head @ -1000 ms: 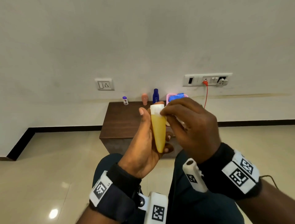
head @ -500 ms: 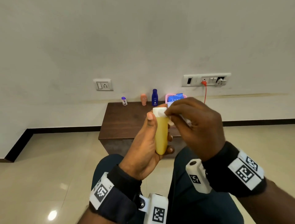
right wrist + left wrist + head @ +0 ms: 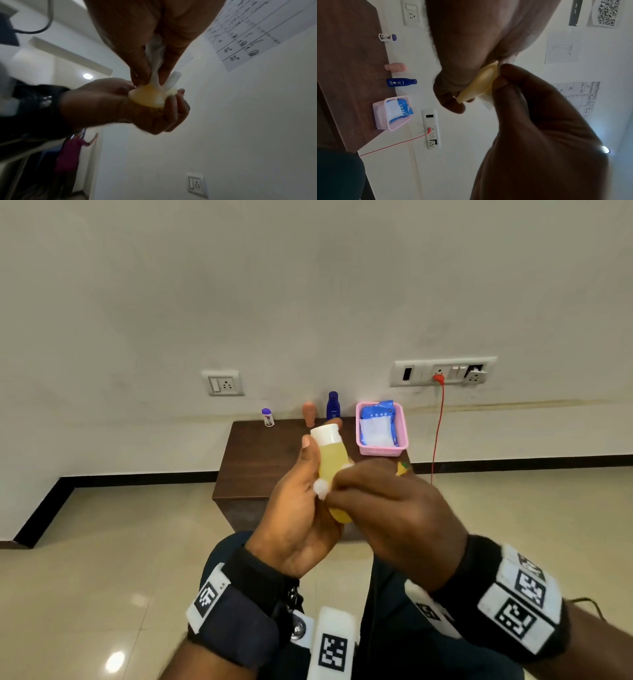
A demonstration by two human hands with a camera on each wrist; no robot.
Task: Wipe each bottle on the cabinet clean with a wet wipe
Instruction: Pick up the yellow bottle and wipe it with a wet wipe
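Left hand [image 3: 301, 518] curled round upright yellow bottle [image 3: 331, 463]; right hand [image 3: 387, 508] pinches wet wipe [image 3: 321, 488] against bottle side.

blue bottle [image 3: 401, 82]: "nivea"; wall chart [image 3: 247, 31]: handwritten numbers, mostly illegible

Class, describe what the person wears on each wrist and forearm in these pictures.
Left hand: a dark blue-black wrist band with a white square-code tag and a white camera block bearing another code. Right hand: a black cuff with two white code tags, a white block and a thin dark cable.
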